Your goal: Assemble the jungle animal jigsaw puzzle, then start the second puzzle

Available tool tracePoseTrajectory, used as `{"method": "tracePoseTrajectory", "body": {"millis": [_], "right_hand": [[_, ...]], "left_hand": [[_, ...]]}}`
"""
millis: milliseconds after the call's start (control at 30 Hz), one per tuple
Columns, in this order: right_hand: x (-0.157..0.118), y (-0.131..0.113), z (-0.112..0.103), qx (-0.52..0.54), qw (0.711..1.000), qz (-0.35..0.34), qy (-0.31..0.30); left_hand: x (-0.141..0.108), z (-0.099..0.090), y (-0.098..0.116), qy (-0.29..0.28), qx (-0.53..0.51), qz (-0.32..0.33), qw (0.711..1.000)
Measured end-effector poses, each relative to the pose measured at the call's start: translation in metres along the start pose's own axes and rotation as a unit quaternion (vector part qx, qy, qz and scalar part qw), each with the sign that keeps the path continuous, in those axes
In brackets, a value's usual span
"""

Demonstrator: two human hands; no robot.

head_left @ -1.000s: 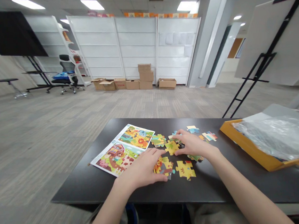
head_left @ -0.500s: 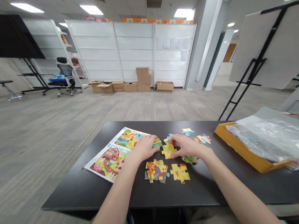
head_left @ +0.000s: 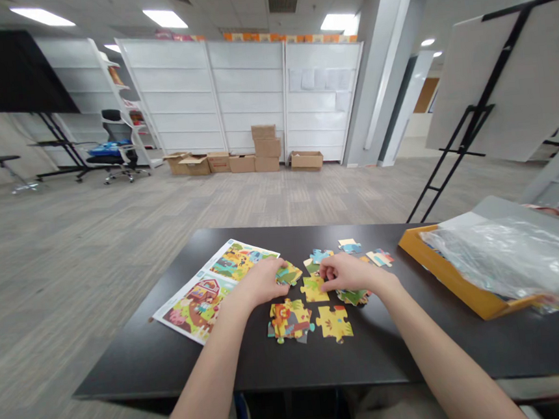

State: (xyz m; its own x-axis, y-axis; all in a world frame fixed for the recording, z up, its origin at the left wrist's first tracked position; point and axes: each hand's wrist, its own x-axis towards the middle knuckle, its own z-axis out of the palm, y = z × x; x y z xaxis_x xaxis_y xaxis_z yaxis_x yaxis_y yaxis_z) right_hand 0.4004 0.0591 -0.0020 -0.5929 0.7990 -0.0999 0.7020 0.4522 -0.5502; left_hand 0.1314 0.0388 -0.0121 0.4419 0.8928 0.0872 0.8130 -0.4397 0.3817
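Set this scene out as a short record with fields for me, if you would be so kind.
Left hand: on a green jigsaw piece; hold unclear
Right hand: fingertips just above a yellow jigsaw piece
Near hands: cluster of jigsaw pieces
Table: black table
Also on table: picture sheet; orange tray under clear plastic bag

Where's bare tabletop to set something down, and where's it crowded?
A bare patch of tabletop lies between the yellow puzzle piece and the orange tray, along the near edge. Another borders the printed sheet's left edge. Crowded: around the left hand and right hand, among loose pieces.
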Motion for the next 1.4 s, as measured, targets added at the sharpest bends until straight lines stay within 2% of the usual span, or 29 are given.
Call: {"method": "tracePoseTrajectory", "body": {"millis": [267, 467, 567, 667, 800, 1000, 1200, 1400], "right_hand": [[0.001, -0.001, 0.001, -0.009, 1.000, 0.006, 0.001], [0.000, -0.009, -0.001, -0.045, 0.998, -0.032, 0.029], [0.000, -0.011, 0.000, -0.080, 0.995, -0.044, 0.034], [0.000, -0.011, 0.001, -0.093, 0.995, -0.044, 0.016], [-0.001, -0.011, 0.001, -0.096, 0.995, -0.041, 0.004], [-0.003, -0.012, 0.002, -0.082, 0.997, -0.011, -0.001], [-0.004, -0.009, 0.002, -0.067, 0.998, 0.001, -0.010], [-0.005, -0.006, 0.000, -0.082, 0.996, 0.012, -0.012]], "left_hand": [[-0.002, 0.000, -0.004, 0.036, -0.039, -0.007, 0.999], [-0.023, -0.024, -0.017, 0.076, -0.049, -0.040, 0.995], [-0.036, -0.031, -0.022, 0.056, -0.050, -0.062, 0.995], [-0.041, -0.028, -0.025, 0.033, -0.050, -0.058, 0.997], [-0.039, -0.019, -0.030, 0.031, -0.045, -0.043, 0.998], [-0.040, -0.018, -0.040, 0.049, -0.010, -0.103, 0.993], [-0.041, -0.026, -0.030, 0.067, 0.002, -0.117, 0.991], [-0.044, -0.029, -0.017, 0.077, -0.061, -0.066, 0.993]]}}
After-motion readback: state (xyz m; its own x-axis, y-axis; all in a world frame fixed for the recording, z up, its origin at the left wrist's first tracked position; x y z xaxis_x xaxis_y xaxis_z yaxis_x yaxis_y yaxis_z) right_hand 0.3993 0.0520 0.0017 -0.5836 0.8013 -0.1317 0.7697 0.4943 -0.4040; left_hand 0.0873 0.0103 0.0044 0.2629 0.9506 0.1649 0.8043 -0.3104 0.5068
